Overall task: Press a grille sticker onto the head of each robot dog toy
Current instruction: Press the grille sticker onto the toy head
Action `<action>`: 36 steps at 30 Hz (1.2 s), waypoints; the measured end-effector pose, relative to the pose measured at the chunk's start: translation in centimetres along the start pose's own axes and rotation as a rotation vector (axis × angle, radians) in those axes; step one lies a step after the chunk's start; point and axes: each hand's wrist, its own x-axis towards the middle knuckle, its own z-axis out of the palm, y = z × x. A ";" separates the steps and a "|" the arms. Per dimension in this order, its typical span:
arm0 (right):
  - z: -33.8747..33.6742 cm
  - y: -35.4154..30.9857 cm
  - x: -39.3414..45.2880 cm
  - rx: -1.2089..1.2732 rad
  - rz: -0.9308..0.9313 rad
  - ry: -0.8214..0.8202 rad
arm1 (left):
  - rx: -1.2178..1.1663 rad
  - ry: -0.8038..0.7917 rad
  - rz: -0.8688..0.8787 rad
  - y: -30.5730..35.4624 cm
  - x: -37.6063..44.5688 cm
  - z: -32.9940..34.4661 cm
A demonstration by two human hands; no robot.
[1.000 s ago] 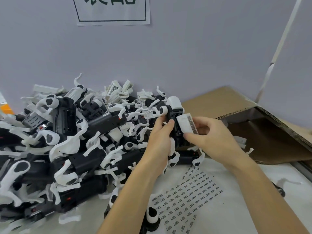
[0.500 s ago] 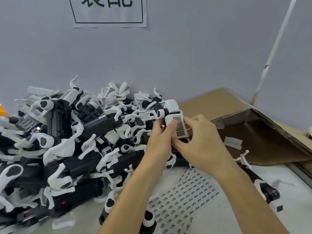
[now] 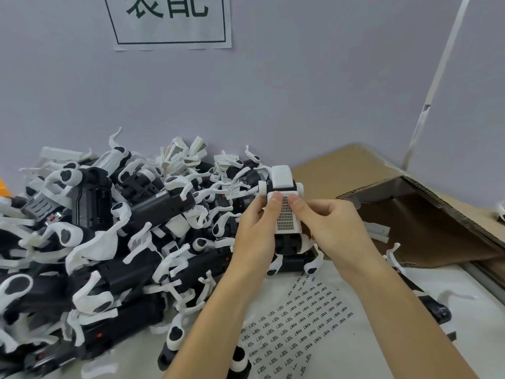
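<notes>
White plastic head of the robot dog toy [image 3: 284, 212] sits front and centre, held up between both hands just above the sticker sheet [image 3: 297, 324] on the pale surface [image 3: 426, 351]. Left hand [image 3: 257, 231] grips the toy's left side, fingers curled round behind it, thumb pressed onto the top edge of the grille sticker [image 3: 285, 218]. Right hand [image 3: 333, 228] clasps the other side, its thumb down on the sticker's top edge too, thumbs nearly touching. The gridded sticker lies flat on the sloping face of the head, running down toward the black neck. To the left, a big heap of black-and-white toy dogs [image 3: 103, 236] spreads against the wall. On the right, an open cardboard box [image 3: 426, 214] lies on its side. A paper sign [image 3: 169, 20] hangs overhead.
</notes>
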 end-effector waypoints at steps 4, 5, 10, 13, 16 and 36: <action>0.0 0.3 0.2 0.079 0.033 0.021 | 0.020 -0.001 0.027 0.0 -0.1 0.1; 0.0 0.3 0.2 0.085 0.041 0.009 | 0.023 -0.004 0.028 0.0 -0.1 0.1; -0.2 0.1 0.2 0.085 0.119 -0.160 | 0.031 -0.028 0.033 0.2 0.0 -0.1; -0.4 0.1 0.3 0.198 0.103 -0.182 | 0.044 -0.035 0.038 0.4 0.0 0.1; 0.2 0.3 0.3 0.225 0.032 -0.102 | 0.073 0.005 0.070 0.6 0.0 0.1; 0.8 0.6 0.2 0.075 0.000 -0.019 | -0.010 -0.063 -0.035 -0.2 0.5 -0.9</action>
